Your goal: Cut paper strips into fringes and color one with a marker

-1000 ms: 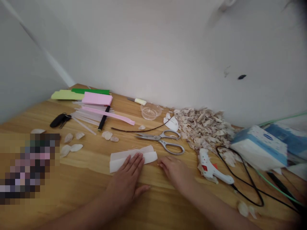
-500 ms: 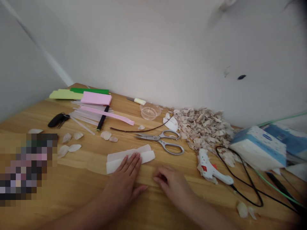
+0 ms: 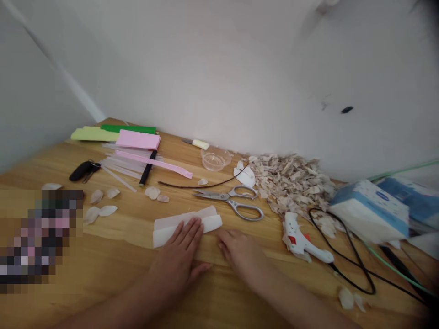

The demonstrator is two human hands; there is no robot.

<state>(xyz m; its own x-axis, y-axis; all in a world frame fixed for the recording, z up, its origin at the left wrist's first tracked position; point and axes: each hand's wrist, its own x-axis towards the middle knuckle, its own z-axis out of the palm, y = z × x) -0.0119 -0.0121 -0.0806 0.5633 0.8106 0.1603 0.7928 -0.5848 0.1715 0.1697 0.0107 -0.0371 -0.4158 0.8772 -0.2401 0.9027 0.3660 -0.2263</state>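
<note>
My left hand lies flat on a folded strip of white crepe-like paper, fingers stretched out and thumb apart. The paper shows on both sides of the fingers. Just to the right, my right hand rests low over the wooden table with its fingers curled together; nothing shows in them. Its fingertips are near the paper's right end, apart from it. Beyond the hands lie metal scissors with their blades pointing left. A thin brown twig lies behind them.
A white glue gun with a black cord lies at right, before tissue packs. Dried petals are heaped by the wall. Further left are a clear plastic bowl, a knife, pink paper, glue sticks and black keys.
My right hand has turned palm-down and shifted slightly forward, its fingertips closer to the paper. My left hand stays flat on the paper. The view has shifted slightly.
</note>
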